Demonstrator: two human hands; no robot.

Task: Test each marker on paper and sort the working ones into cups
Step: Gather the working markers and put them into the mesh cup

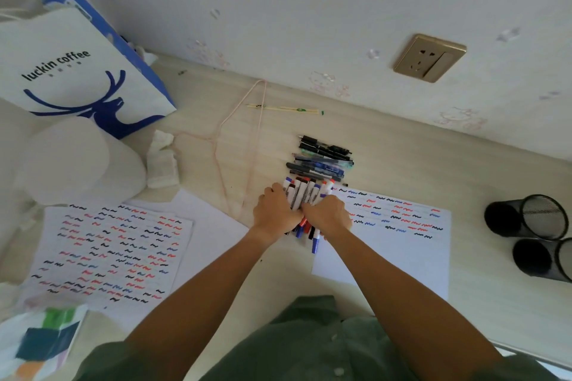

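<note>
A bundle of whiteboard markers [305, 193] with white bodies and blue, red and black caps lies on the desk at the centre. My left hand [275, 210] and my right hand [328, 215] meet over the bundle's middle, fingers curled around it. Cap ends stick out beyond and below the hands. Behind the bundle lies a pile of thinner dark pens [322, 158]. A test sheet [399, 241] with several rows of squiggles lies to the right, and a fuller sheet [105, 254] lies at the left. Two black mesh cups [532, 216] [544, 260] lie on their sides at the right edge.
A white and blue coffee bag [77, 71] stands at the back left, with white rolls [80, 161] and a crumpled tissue [162, 161] in front. A thin pink wire hanger [235, 145] and wrapped chopsticks [284, 109] lie near the wall. A wall socket [428, 57] sits above.
</note>
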